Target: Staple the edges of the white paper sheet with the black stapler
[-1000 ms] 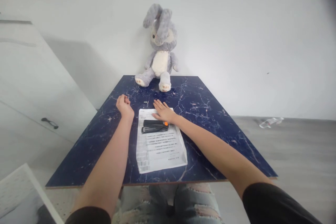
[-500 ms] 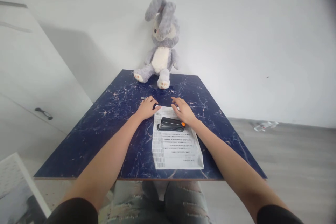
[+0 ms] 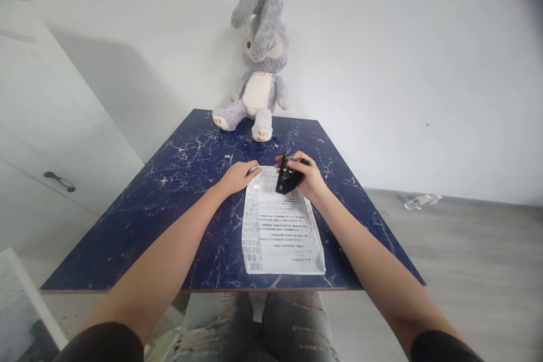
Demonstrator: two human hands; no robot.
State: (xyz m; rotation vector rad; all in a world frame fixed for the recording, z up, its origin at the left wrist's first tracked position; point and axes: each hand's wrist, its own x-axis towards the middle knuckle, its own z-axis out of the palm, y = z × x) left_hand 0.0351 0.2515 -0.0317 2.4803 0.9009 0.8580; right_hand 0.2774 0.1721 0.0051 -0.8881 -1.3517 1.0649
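A black stapler (image 3: 287, 180) is gripped in my right hand (image 3: 314, 176), tilted above the upper part of some printed paper (image 3: 284, 226). The fingers of that hand wrap round the stapler. At the paper's top left corner, my left hand (image 3: 237, 176) pinches the edge, thumb on top and fingers curled beneath. The paper lies on the dark blue marbled table (image 3: 169, 226), its lower end near the front edge and its right side slightly curled up.
A grey plush rabbit (image 3: 258, 90) sits at the back of the table against the wall. A tiny pale piece (image 3: 227, 156) lies left of the rabbit's feet. Clear plastic (image 3: 422, 201) rests on the floor at right. A white cabinet (image 3: 51, 124) stands at left.
My right hand has picked the stapler up off the paper and turned it. My left hand stays at the paper's top left corner.
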